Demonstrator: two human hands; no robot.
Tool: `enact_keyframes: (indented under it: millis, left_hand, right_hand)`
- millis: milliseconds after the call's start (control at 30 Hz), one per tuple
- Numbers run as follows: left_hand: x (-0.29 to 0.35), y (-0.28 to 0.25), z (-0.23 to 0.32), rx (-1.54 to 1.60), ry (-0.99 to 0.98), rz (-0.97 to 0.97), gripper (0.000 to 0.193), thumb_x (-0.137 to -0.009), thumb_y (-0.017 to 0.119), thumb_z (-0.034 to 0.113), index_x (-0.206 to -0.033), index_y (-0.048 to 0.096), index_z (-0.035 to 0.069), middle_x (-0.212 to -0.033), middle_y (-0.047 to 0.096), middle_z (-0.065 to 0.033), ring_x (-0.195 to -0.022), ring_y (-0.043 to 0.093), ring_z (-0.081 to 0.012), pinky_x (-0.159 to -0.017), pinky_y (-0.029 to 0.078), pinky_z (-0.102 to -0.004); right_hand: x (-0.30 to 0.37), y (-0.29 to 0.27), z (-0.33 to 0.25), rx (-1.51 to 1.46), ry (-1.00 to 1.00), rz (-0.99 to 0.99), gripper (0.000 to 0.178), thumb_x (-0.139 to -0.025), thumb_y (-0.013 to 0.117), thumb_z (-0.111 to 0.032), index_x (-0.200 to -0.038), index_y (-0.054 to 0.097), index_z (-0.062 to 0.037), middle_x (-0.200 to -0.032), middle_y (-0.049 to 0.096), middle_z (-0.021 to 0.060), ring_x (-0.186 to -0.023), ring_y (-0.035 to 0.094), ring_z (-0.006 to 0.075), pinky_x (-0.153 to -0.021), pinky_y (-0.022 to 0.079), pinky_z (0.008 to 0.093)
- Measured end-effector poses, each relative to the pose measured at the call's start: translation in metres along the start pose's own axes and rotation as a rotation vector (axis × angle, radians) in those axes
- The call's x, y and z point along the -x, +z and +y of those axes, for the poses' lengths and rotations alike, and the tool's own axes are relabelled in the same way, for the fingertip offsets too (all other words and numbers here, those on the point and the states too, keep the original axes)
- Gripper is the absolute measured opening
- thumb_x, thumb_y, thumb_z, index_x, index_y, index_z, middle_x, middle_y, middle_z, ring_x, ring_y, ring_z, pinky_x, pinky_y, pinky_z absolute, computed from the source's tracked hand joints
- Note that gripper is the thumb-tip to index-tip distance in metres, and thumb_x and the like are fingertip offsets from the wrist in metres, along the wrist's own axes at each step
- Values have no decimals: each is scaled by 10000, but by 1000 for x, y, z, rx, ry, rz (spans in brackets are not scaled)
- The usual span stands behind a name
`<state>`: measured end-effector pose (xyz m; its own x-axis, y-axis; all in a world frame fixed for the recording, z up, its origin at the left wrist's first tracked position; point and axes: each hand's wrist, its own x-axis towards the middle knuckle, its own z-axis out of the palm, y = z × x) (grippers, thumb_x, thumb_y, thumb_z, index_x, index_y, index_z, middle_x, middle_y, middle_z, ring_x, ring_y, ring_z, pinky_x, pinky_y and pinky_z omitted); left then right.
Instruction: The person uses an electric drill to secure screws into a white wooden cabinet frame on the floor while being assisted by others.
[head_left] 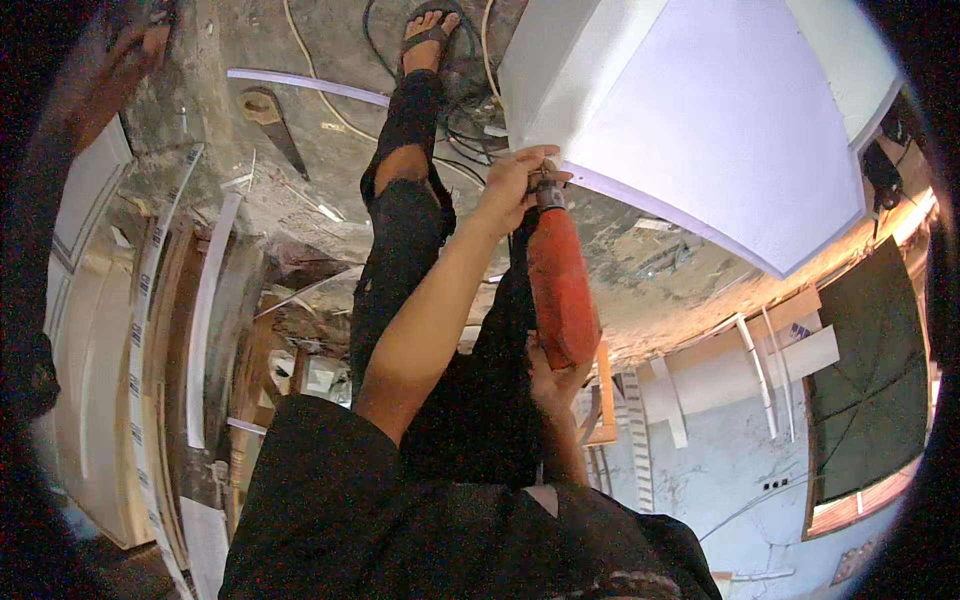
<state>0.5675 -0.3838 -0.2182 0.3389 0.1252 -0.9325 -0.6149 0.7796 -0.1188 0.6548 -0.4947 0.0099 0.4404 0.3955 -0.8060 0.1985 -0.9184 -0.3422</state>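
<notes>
A long red power drill (560,285) points away from me, its chuck and tip up against the near left corner of a white panel structure (715,110). At its rear end, my right hand (555,385) is closed around the grip, partly hidden by the red body. My left hand (512,185) is closed at the front, its fingers curled around the chuck and tip beside the panel's edge. Those fingers cover the drill's tip, so I cannot tell whether a bit or screw is between them.
A hand saw (268,125) and a thin white strip (300,84) lie on the stained floor, left of my sandalled foot (428,40). Cables (465,150) run near the panel. Long boards and strips (205,320) lean at left; an orange wooden frame (604,400) stands at right.
</notes>
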Motion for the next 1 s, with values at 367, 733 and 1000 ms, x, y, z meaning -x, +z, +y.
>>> enact_keyframes:
  millis: [367, 733, 1000]
  left_hand:
    - [0, -13, -20, 109, 113, -65, 355, -997, 469, 197, -1262, 520, -34, -904, 617, -91, -950, 654, -270, -877, 549, -421]
    - [0, -30, -42, 191, 119, -51, 302, -1020, 421, 209, -1191, 597, 32, -953, 628, -39, -930, 686, -194, -673, 499, -320]
    - [6, -42, -66, 127, 123, -27, 314, -1011, 460, 301, -1193, 600, 87, -963, 633, 9, -936, 673, -168, -703, 453, -332]
  right_hand:
    - [-17, -12, -8, 26, -245, -119, 829, -762, 730, -201, -1432, 294, 17, -1380, 417, 184, -1283, 422, 283, -1077, 339, 392]
    - [-3, -7, -8, 62, -112, -77, 851, -734, 793, -173, -1415, 308, -6, -1355, 428, 177, -1241, 450, 294, -1051, 374, 403]
    - [7, -15, 4, 115, -131, -86, 836, -715, 774, -127, -1407, 320, -16, -1357, 402, 156, -1249, 435, 287, -1053, 366, 397]
